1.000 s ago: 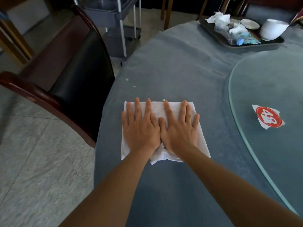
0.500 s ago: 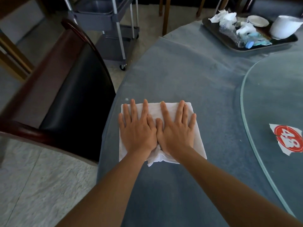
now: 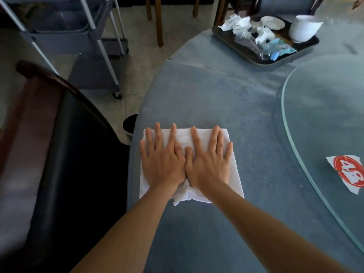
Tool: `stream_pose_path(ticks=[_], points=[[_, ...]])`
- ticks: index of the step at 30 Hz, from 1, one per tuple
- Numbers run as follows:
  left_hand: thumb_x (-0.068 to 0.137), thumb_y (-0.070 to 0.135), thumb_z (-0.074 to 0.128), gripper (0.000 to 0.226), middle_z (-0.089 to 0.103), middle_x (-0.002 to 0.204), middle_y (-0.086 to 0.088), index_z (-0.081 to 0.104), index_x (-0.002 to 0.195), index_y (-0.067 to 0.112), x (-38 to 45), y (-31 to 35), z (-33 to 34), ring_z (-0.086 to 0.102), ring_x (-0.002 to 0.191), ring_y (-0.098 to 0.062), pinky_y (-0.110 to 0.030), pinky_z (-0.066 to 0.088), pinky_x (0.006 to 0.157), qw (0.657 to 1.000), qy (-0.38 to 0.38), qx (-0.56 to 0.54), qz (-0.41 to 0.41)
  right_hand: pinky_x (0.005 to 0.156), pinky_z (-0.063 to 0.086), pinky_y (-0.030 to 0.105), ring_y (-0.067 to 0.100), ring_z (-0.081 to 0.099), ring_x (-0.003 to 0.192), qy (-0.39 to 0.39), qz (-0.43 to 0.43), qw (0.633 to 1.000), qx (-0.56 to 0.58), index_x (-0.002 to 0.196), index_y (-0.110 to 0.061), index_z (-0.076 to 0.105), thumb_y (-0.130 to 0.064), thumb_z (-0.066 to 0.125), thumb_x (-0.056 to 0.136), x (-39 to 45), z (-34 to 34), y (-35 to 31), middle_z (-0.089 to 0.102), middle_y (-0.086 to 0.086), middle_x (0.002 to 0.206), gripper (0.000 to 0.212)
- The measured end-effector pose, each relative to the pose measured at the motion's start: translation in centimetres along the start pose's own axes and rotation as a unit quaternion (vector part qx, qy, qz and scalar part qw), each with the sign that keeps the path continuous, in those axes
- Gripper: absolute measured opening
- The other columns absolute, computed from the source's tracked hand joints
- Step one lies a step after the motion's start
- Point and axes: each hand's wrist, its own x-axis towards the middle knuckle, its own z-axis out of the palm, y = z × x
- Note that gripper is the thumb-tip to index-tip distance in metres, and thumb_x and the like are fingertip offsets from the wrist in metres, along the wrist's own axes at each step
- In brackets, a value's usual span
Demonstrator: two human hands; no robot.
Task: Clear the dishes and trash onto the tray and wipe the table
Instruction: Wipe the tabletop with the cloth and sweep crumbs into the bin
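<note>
The left hand (image 3: 162,162) lies flat, palm down, fingers straight and slightly spread, pointing away from the body. The right hand (image 3: 209,164) lies the same way just beside it, with the two thumbs touching along their inner edges and the wrists close together, and both palms press down on a cloth (image 3: 235,174). Both forearms are bare and reach forward from the lower edge of the view, the left from lower left and the right from lower right, drawing together toward the wrists.
</note>
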Motion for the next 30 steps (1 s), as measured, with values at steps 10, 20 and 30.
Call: stream_pose_path(ticks=[10, 20, 30], points=[[0.098, 0.046, 0.008, 0.061, 0.003, 0.17, -0.002, 0.013, 0.158, 0.043, 6.4, 0.5, 0.2, -0.006, 0.156, -0.026, -0.044, -0.008, 0.123, 0.996, -0.036, -0.032, 0.076, 0.124, -0.015, 0.053, 0.026, -0.02, 0.157, -0.011, 0.09, 0.996, 0.005, 0.162, -0.045, -0.006, -0.054, 0.015, 0.105, 4.6, -0.7, -1.6, -0.023, 0.017, 0.169, 0.061], [0.104, 0.043, 0.016, 0.055, 0.001, 0.17, -0.002, 0.01, 0.159, 0.043, 12.3, 2.0, 1.1, -0.008, 0.156, -0.027, -0.045, -0.006, 0.124, 0.991, -0.053, -0.022, 0.119, 0.125, -0.014, 0.052, 0.027, -0.016, 0.158, 0.018, 0.13, 0.991, 0.02, 0.162, -0.047, 0.001, -0.054, 0.02, 0.105, 9.9, -0.8, -1.8, -0.018, 0.016, 0.17, 0.06], [0.095, 0.049, 0.0, 0.064, 0.001, 0.17, -0.003, 0.007, 0.158, 0.042, 20.6, 4.3, 2.7, -0.008, 0.156, -0.027, -0.045, -0.006, 0.125, 0.981, -0.057, -0.029, 0.185, 0.125, -0.013, 0.052, 0.027, -0.016, 0.158, 0.042, 0.183, 0.982, 0.018, 0.162, -0.046, 0.0, -0.054, 0.021, 0.104, 17.4, -1.1, -1.9, -0.018, 0.016, 0.17, 0.062]])
